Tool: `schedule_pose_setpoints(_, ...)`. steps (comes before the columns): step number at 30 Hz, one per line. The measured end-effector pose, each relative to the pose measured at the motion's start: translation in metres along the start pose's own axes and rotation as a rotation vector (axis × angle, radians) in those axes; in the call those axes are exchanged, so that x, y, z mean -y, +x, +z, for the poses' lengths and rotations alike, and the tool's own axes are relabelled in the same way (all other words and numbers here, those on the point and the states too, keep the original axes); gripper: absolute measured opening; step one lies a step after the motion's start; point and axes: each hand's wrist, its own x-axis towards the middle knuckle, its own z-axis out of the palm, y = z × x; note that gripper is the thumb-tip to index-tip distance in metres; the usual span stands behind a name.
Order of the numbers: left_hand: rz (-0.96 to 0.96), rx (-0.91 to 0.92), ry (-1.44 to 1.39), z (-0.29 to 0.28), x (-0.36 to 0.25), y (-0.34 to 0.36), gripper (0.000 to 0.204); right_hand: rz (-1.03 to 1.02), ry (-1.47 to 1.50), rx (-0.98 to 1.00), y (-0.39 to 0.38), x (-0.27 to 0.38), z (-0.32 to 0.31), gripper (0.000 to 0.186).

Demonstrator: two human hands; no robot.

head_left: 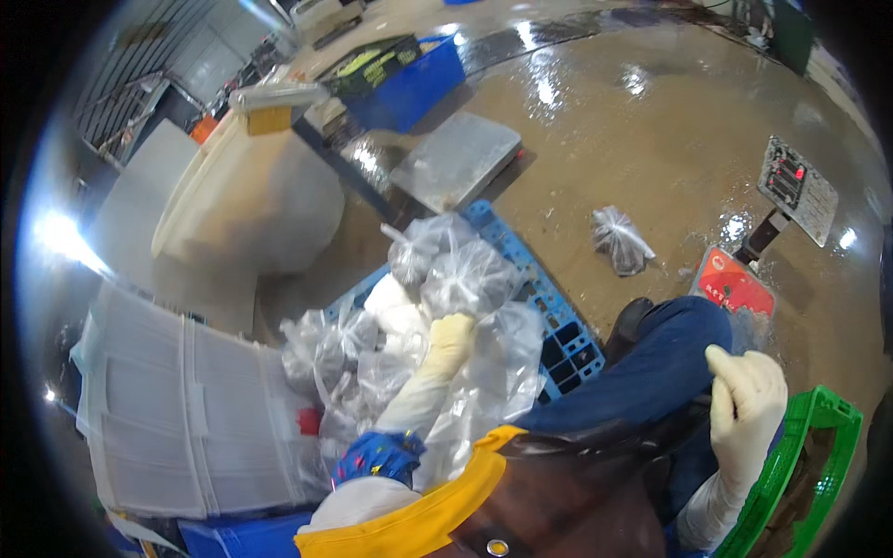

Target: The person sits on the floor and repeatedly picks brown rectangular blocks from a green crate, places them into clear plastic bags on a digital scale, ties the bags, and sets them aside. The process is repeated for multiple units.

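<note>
"Clear plastic bags [473, 279], bulging, crowd the blue grid pallet [542, 296]; several look knotted already."
"Anything left?"
"Can't tell. The cream-gloved left hand [451, 339] curls against one (its pinch is hidden); the cream-gloved right hand [752, 386], half spread, looks bare of cargo."

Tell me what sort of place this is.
Likely a packing or processing workshop: filled clear bags on a blue pallet, a digital scale display and a wet floor suggest it.

One Pair, One Bunch, Mostly Singles

Includes two cream-gloved hands [451, 339] [752, 391], at least four bunched clear plastic bags [473, 279], too overlapped to total, and one bag apart [619, 242]. Adds one blue pallet [526, 265], one digital scale display [798, 191], one metal platform [456, 163], one green crate [842, 423], one blue bin [409, 98], one white tub [279, 205].
</note>
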Motion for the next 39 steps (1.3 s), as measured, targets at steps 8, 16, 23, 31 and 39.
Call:
schedule_pose_setpoints(8, 0.168, 0.064, -1.186, -0.204, -0.013, -0.02, 0.029, -0.037, 0.122, -0.105, 0.003, 0.002, -0.022, 0.029)
schedule_pose_setpoints(16, 0.902, 0.357, -0.82, -0.273, -0.158, -0.022, 0.026, -0.059, 0.321, 0.185, 0.058, 0.048, 0.02, 0.054)
schedule_pose_setpoints(23, 0.877, 0.311, -1.177, -0.167, -0.132, 0.02, 0.076, 0.596, 0.976, 0.119, -0.007, -0.026, 0.042, 0.022)
schedule_pose_setpoints(31, 0.828, 0.215, -0.046, 0.08, -0.037, -0.101, 0.058, 0.878, 1.112, -0.862, -0.055, -0.09, -0.041, 0.024)
schedule_pose_setpoints(39, 0.918, -0.711, -0.76, -0.18, -0.141, -0.035, 0.016, 0.881, 0.484, -0.323, -0.036, -0.11, -0.071, 0.026)
